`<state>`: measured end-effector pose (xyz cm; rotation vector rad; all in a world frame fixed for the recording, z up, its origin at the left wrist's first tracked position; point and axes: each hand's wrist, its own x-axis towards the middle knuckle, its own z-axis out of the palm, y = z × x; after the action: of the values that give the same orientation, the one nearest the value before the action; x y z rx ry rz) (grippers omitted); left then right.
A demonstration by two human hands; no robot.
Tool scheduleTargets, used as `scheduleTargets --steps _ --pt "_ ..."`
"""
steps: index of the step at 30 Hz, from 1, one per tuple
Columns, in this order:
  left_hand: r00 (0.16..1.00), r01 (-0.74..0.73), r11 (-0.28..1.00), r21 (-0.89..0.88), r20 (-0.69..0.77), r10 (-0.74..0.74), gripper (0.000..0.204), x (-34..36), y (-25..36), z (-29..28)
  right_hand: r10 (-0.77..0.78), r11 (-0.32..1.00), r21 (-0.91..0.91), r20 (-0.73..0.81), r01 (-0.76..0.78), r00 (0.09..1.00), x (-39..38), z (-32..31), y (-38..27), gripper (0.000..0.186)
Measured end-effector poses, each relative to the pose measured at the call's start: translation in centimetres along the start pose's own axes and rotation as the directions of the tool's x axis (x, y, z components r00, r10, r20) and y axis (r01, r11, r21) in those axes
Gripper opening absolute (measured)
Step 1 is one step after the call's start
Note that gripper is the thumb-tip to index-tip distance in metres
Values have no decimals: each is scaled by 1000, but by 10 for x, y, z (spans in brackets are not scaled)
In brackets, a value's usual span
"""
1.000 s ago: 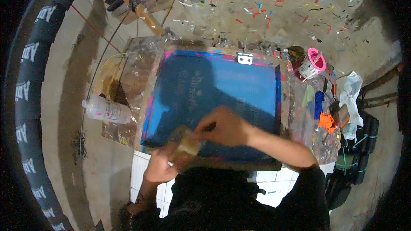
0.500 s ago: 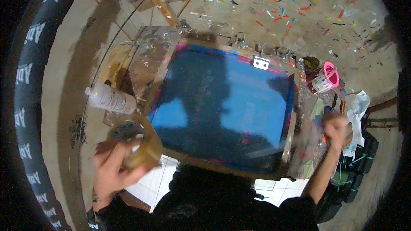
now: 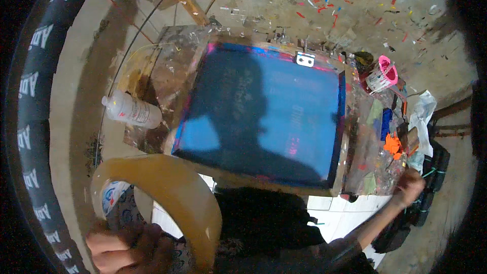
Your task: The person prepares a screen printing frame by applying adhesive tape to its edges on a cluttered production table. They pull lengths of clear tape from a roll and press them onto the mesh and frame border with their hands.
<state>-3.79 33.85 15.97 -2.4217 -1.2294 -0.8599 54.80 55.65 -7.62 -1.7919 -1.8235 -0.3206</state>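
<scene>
My left hand (image 3: pixel 124 248) grips a wide roll of amber packing tape (image 3: pixel 190 187), raised close to the head camera, with the fingers hooked around its lower side. Beyond it lies a screen-printing frame (image 3: pixel 284 122) with blue mesh, a wooden border and pink paint stains; my shadow falls across it. Just off the table's right front corner is my right hand (image 3: pixel 410 187), its fingers curled closed. Whatever may be inside those fingers is hidden. A translucent plastic bottle (image 3: pixel 133 110) is left of the frame.
The paint-stained table (image 3: pixel 175 63) bears a metal hinge clamp (image 3: pixel 305 59) at the frame's far edge. To the right are a pink-rimmed paint tub (image 3: pixel 381 75), a blue piece (image 3: pixel 386 124), an orange blob (image 3: pixel 392 144) and white plastic (image 3: pixel 421 116). A black padded tube (image 3: pixel 31 111) curves along the left.
The tape roll has come up much closer to the camera with my left hand. My right hand has moved down and slightly right, uncovering the blue piece and the orange blob.
</scene>
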Motion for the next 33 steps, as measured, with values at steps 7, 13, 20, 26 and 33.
scheduleTargets --steps 7,13,20,26,33 --pt "984 136 985 102 -130 -123 36 -24 -43 93 -332 762 644 483 -71 810 50 -40 -168 18" --pt "953 292 898 330 -25 -301 30 -58 -178 242 -849 513 734 357 444 390 114 -87 -296 14" --pt "838 532 756 380 -111 -534 47 -70 -183 325 -933 355 847 296 395 205 134 -91 -335 8" --pt "897 358 -16 -934 348 -272 49 -14 -52 281 -923 378 873 332 309 193 166 -6 -380 13" --pt "407 640 -490 -593 801 -438 32 -58 -17 298 -867 499 864 499 -67 -15 206 194 -363 18"
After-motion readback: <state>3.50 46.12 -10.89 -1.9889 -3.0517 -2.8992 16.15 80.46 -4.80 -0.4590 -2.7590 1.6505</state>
